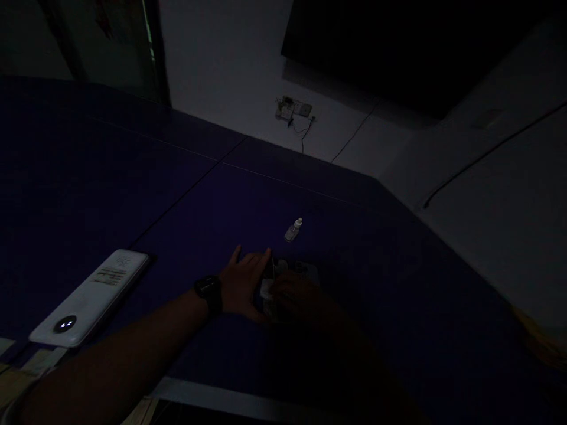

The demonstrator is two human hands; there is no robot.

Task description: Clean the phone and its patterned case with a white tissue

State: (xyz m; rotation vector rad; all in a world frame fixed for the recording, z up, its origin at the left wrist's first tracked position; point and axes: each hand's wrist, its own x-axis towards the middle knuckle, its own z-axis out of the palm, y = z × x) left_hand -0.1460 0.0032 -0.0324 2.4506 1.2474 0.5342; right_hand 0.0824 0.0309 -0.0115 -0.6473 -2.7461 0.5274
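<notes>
The scene is very dark. My left hand (243, 284), with a black watch on the wrist, lies flat on the blue table (133, 177) with its fingers against a small dark object (290, 276). My right hand (295, 297) is in deep shadow over the same object and touches a small white piece (266, 288) on it. Whether either hand grips anything is hidden by the dark. A small white bottle (293, 230) lies on its side just beyond the hands.
A white power bank (93, 297) lies at the table's near left edge. Wall sockets with a plugged cable (295, 112) sit on the white wall behind. A dark screen (398, 41) hangs at the upper right. Thin black cables run along the right wall.
</notes>
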